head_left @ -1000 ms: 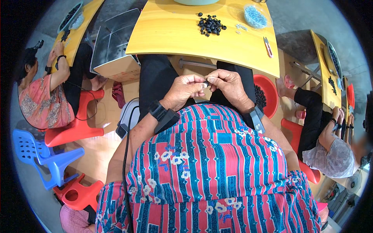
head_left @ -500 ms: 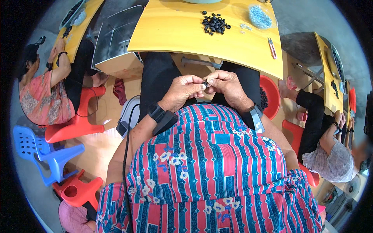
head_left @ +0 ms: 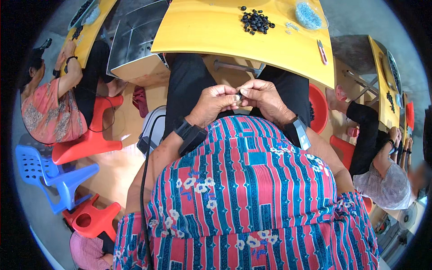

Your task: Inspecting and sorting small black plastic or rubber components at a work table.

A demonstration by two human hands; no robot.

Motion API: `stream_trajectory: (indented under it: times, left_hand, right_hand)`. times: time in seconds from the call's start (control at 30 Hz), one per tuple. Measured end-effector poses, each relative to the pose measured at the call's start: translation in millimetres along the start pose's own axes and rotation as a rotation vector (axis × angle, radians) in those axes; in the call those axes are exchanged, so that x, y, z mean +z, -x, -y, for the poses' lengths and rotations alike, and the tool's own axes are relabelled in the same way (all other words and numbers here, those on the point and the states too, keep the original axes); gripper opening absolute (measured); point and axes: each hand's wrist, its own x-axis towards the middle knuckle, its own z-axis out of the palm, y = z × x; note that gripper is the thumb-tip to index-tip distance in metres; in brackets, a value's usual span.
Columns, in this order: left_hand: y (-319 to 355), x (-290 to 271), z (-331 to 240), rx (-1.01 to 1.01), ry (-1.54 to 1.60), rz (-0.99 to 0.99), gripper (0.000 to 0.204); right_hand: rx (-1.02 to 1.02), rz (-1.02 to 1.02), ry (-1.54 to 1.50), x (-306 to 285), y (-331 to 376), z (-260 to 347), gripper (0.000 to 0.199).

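My left hand (head_left: 215,104) and my right hand (head_left: 264,99) meet fingertip to fingertip over my lap, just below the yellow table's (head_left: 225,31) near edge. Between the fingertips sits a small dark bead (head_left: 240,96), pinched from both sides; most of it is hidden by my fingers. Each wrist carries a dark band. A pile of small black beads (head_left: 256,20) lies on the far part of the table, well beyond my hands. Beside the pile sits a clear bowl of pale blue pieces (head_left: 308,15).
A small red-handled tool (head_left: 322,51) lies at the table's right edge. A red basin (head_left: 320,107) with dark beads stands right of my knee. Other people sit left and right at neighbouring yellow tables. Red and blue plastic stools (head_left: 67,177) stand at the left.
My hands stay together at the same spot, fingers shifting slightly on the bead. The view has tilted a little, so the table sits higher in the picture.
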Motion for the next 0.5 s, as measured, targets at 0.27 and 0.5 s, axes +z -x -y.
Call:
stream_trajectory:
  times: [0.27, 0.5]
  left_hand:
    - [1.0, 4.9, -2.5, 0.098, -0.11, -0.009, 0.019]
    - [-1.3, 6.3, -1.2, 0.208, -0.262, -0.041, 0.017]
  right_hand:
    - [0.165, 0.13, -0.251, -6.0, -0.4, 1.8, 0.017]
    - [0.296, 0.21, -0.268, -14.7, -1.6, 0.0, 0.024]
